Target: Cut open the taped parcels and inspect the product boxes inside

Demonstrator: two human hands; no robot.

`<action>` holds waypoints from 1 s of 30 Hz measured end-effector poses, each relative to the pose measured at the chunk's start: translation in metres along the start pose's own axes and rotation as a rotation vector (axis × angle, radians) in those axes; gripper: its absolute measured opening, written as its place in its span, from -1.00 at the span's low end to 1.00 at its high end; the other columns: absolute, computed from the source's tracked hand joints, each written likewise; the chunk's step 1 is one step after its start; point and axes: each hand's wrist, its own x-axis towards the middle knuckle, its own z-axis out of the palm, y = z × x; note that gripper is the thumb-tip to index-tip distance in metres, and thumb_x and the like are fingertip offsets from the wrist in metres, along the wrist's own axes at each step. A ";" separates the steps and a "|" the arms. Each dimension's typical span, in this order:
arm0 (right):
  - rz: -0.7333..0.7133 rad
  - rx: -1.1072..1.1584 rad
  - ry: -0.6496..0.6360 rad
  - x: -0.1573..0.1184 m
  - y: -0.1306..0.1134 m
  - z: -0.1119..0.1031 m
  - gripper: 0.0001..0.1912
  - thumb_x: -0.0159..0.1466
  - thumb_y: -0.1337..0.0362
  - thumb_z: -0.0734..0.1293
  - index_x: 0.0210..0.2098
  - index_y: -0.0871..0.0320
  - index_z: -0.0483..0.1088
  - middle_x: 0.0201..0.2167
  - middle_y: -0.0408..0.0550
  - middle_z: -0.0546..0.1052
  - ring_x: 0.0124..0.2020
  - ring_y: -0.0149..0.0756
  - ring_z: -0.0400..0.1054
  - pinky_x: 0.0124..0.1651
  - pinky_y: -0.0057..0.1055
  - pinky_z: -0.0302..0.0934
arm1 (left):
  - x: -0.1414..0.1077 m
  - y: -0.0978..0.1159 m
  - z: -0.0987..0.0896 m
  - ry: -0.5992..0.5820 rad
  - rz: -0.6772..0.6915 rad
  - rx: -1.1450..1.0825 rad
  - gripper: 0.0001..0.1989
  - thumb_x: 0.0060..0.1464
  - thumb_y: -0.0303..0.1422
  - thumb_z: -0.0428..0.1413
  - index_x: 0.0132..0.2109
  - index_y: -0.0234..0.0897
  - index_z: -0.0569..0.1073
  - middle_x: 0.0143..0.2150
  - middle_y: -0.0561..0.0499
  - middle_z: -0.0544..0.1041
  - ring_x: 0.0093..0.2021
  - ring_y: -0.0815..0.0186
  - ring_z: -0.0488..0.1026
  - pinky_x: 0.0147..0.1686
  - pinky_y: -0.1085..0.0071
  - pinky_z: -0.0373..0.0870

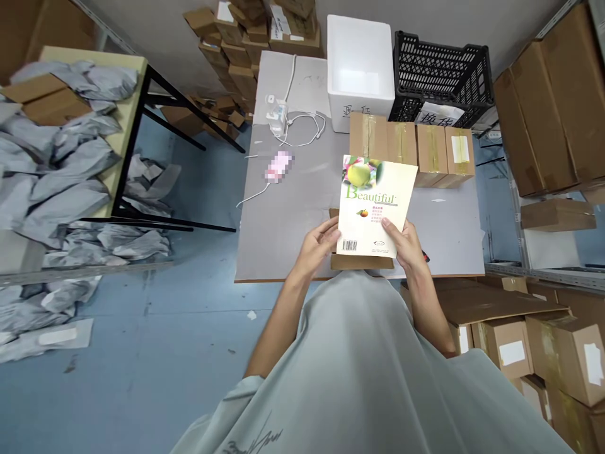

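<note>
A cream booklet (373,211) printed with fruit and the word "Beautiful" is held up over the front edge of the grey table (283,233). My right hand (405,244) grips its right side, the thumb lying on the cover. At the lower left edge of the booklet is my left hand (321,244), its fingertips against the edge, thumb and fingers bent around it. Under the booklet sits an opened cardboard box (362,261), mostly hidden by it. Part of a small red and black object (426,256) shows beside my right wrist.
Several taped cartons (401,145) stand in a row behind the booklet, before a white foam box (360,69) and a black crate (442,72). A power strip (277,118) with cables lies on the left. Grey parcels (70,151) fill a side table; cartons (562,353) stack up at right.
</note>
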 end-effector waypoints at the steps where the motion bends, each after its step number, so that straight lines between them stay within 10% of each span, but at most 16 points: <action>1: 0.009 0.009 -0.010 0.000 0.000 0.001 -0.32 0.24 -0.29 0.66 0.11 0.06 0.66 0.10 0.12 0.80 0.18 0.18 0.71 0.23 0.09 0.66 | 0.001 0.003 -0.001 -0.058 -0.041 -0.064 -0.12 0.07 0.19 0.53 0.35 -0.29 0.65 0.31 -0.33 0.71 0.37 -0.21 0.65 0.31 -0.05 0.68; 8: 0.017 -0.069 0.018 0.010 0.024 0.011 -0.28 0.26 -0.32 0.63 0.11 0.10 0.63 0.13 0.19 0.78 0.16 0.19 0.71 0.28 0.13 0.63 | -0.002 0.008 0.010 -0.010 -0.091 -0.101 -0.18 0.00 0.21 0.56 0.17 -0.35 0.75 0.03 -0.28 0.82 -0.04 -0.10 0.80 0.01 0.05 0.78; 13: -0.256 -0.371 0.222 0.012 0.028 0.014 -0.13 0.35 -0.39 0.51 0.39 0.07 0.53 0.48 0.26 0.54 0.53 0.19 0.41 0.57 0.17 0.36 | -0.003 0.010 0.014 0.094 0.090 0.069 -0.25 0.18 0.25 0.43 0.16 -0.35 0.76 0.04 -0.22 0.82 -0.03 0.01 0.78 0.01 0.19 0.73; 18: -0.227 -0.358 0.058 -0.002 0.027 0.041 -0.04 0.36 -0.41 0.48 0.55 -0.02 0.42 0.52 0.19 0.51 0.52 0.16 0.43 0.47 0.10 0.48 | -0.017 0.017 0.031 0.178 0.256 0.463 -0.47 0.49 0.06 0.19 0.22 -0.26 0.75 -0.05 -0.11 0.82 -0.11 0.12 0.75 -0.04 0.30 0.67; 24: -0.191 -0.263 0.223 -0.002 0.025 0.050 -0.25 0.34 -0.45 0.47 0.05 0.11 0.65 0.01 0.14 0.78 0.12 0.10 0.67 0.23 -0.04 0.60 | -0.023 0.010 0.044 -0.126 0.435 0.628 -0.58 0.42 -0.16 0.26 0.32 -0.08 0.71 0.40 -0.12 0.67 0.45 -0.03 0.60 0.52 0.02 0.49; 30: -0.056 -0.102 0.071 0.000 0.004 0.019 -0.25 0.27 -0.48 0.53 0.03 0.05 0.64 0.02 0.08 0.81 0.10 0.13 0.71 0.14 -0.02 0.65 | 0.007 0.008 0.002 0.094 0.204 0.307 -0.14 0.17 0.19 0.46 0.43 -0.21 0.58 0.53 -0.30 0.54 0.59 -0.17 0.42 0.55 -0.09 0.44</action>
